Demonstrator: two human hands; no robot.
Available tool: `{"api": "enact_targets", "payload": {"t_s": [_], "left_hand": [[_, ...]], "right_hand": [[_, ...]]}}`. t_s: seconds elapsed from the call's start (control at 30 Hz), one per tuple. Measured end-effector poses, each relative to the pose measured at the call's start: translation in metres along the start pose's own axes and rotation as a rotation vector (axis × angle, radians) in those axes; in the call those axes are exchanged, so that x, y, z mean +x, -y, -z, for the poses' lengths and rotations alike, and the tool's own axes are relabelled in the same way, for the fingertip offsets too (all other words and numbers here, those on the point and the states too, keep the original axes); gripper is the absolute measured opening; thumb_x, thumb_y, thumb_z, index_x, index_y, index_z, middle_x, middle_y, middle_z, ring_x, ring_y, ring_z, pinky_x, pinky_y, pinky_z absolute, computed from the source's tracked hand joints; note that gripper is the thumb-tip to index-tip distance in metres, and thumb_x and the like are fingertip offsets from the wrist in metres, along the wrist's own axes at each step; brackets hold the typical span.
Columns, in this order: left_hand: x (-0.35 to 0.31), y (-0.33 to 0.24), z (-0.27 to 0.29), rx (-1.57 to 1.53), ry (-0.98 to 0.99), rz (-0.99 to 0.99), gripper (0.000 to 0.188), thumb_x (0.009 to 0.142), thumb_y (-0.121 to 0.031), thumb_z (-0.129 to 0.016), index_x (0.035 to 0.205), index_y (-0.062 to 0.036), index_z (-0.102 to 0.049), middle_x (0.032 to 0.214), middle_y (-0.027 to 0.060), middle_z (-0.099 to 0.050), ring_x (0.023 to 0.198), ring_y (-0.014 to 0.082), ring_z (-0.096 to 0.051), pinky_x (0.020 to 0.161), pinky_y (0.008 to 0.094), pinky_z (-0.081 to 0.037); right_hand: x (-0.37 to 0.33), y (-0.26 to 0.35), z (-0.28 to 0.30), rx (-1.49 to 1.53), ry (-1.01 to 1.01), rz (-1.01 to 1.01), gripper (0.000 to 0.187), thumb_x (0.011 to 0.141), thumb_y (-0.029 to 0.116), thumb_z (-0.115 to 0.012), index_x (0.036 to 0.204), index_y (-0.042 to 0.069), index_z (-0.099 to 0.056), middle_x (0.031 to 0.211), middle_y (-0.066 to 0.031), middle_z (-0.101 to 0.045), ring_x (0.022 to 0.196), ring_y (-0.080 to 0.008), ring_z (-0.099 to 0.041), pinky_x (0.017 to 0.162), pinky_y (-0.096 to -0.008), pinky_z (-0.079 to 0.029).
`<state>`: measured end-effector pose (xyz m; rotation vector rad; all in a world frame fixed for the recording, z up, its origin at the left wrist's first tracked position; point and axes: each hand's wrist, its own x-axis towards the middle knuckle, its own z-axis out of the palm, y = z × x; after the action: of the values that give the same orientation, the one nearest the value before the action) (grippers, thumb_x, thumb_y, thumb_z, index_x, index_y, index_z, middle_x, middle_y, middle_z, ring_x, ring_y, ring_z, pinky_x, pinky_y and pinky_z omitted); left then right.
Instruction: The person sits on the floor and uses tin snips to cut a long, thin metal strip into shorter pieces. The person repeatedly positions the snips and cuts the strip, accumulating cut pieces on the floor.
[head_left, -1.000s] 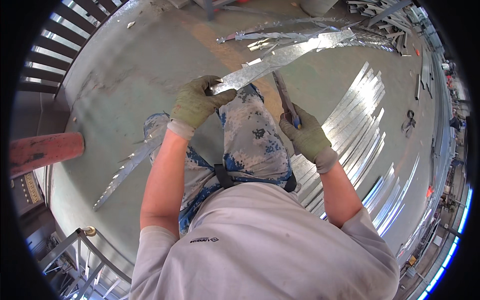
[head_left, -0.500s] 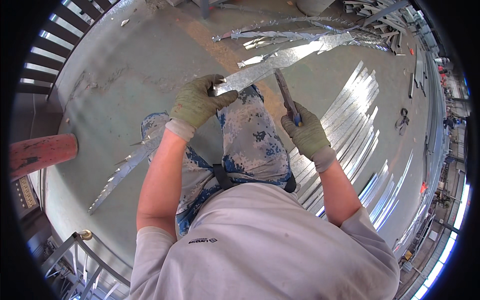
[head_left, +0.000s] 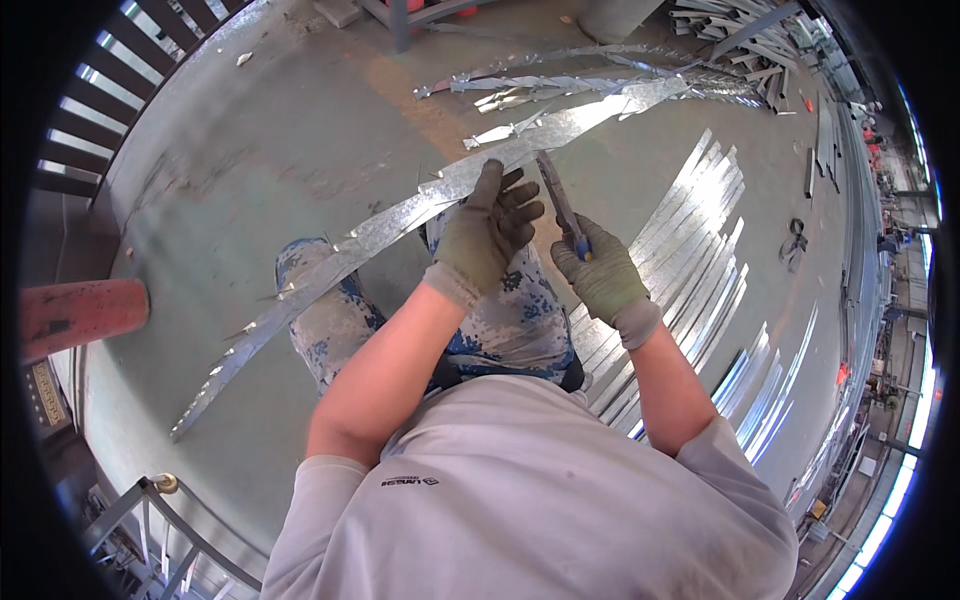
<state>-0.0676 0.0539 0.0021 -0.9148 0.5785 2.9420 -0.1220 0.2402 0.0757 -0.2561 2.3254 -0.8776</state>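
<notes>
A long, shiny sheet-metal strip [head_left: 385, 228] with jagged tabs along its edge lies slantwise over my knees, from lower left to upper right. My left hand [head_left: 482, 232], in a green-grey work glove, is beside the strip's near edge. Its fingers are apart and partly curled, with the thumb at the metal; no grip shows. My right hand [head_left: 606, 270], gloved alike, is closed round what look like tin snips [head_left: 560, 195], with long grey blades and a blue part at the grip. The blades point up toward the strip; whether they touch it I cannot tell.
Several flat metal strips [head_left: 690, 230] lie side by side on the floor at right. Jagged strips [head_left: 560, 80] lie ahead, beside a pile of metal pieces [head_left: 750, 40]. A red cylinder [head_left: 85, 315] and a metal railing [head_left: 190, 525] are at left.
My left hand has let go of the strip, moved right and down, and opened. The strip now shows as one length across my knees. My right hand keeps the snips, nearly unmoved.
</notes>
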Motion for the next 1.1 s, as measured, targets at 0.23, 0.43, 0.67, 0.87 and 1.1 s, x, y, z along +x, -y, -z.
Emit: {"api": "enact_targets", "payload": {"t_s": [0.23, 0.43, 0.67, 0.87, 1.1], "left_hand": [[0.031, 0.001, -0.012, 0.044, -0.076, -0.064, 0.045, 0.116, -0.047, -0.072, 0.120, -0.0025, -0.076, 0.100, 0.0085, -0.082, 0.079, 0.0179, -0.073, 0.063, 0.0299, -0.053], [0.033, 0.004, -0.008, 0.067, -0.047, -0.103, 0.045, 0.116, -0.045, -0.073, 0.125, -0.0013, -0.078, 0.103, 0.0086, -0.083, 0.080, 0.0169, -0.073, 0.065, 0.0296, -0.054], [0.044, 0.011, -0.005, 0.086, -0.120, -0.112, 0.043, 0.114, -0.042, -0.076, 0.123, -0.0003, -0.077, 0.098, 0.0070, -0.080, 0.077, 0.0179, -0.069, 0.065, 0.0311, -0.048], [0.052, 0.018, 0.002, 0.069, -0.108, -0.108, 0.043, 0.114, -0.042, -0.076, 0.122, 0.0005, -0.077, 0.095, 0.0066, -0.079, 0.075, 0.0178, -0.068, 0.064, 0.0321, -0.047], [0.061, 0.027, 0.005, 0.084, -0.098, -0.140, 0.037, 0.115, -0.042, -0.073, 0.115, -0.0054, -0.076, 0.089, 0.0045, -0.077, 0.070, 0.0169, -0.067, 0.061, 0.0295, -0.046]], "right_hand": [[-0.007, 0.009, 0.003, 0.219, 0.098, -0.026, 0.063, 0.105, 0.031, -0.081, 0.159, 0.003, -0.062, 0.100, -0.0052, -0.071, 0.078, -0.0152, -0.067, 0.070, -0.0333, -0.058], [-0.003, -0.002, 0.012, 0.535, 0.266, -0.060, 0.065, 0.101, 0.025, -0.085, 0.159, 0.003, -0.062, 0.098, 0.0005, -0.063, 0.075, -0.0104, -0.062, 0.066, -0.0287, -0.054], [-0.002, 0.007, 0.000, 0.398, 0.128, -0.126, 0.066, 0.100, 0.020, -0.080, 0.159, -0.002, -0.061, 0.089, -0.0012, -0.065, 0.068, -0.0104, -0.059, 0.061, -0.0293, -0.049], [0.009, -0.012, -0.018, 0.080, -0.001, -0.021, 0.059, 0.099, 0.018, -0.071, 0.154, -0.002, -0.062, 0.103, -0.0168, -0.077, 0.086, -0.0289, -0.073, 0.081, -0.0422, -0.060], [0.024, -0.015, -0.037, -0.497, -0.166, -0.002, 0.056, 0.100, 0.022, -0.070, 0.150, 0.000, -0.056, 0.131, -0.0311, -0.075, 0.119, -0.0491, -0.077, 0.104, -0.0590, -0.059]]}}
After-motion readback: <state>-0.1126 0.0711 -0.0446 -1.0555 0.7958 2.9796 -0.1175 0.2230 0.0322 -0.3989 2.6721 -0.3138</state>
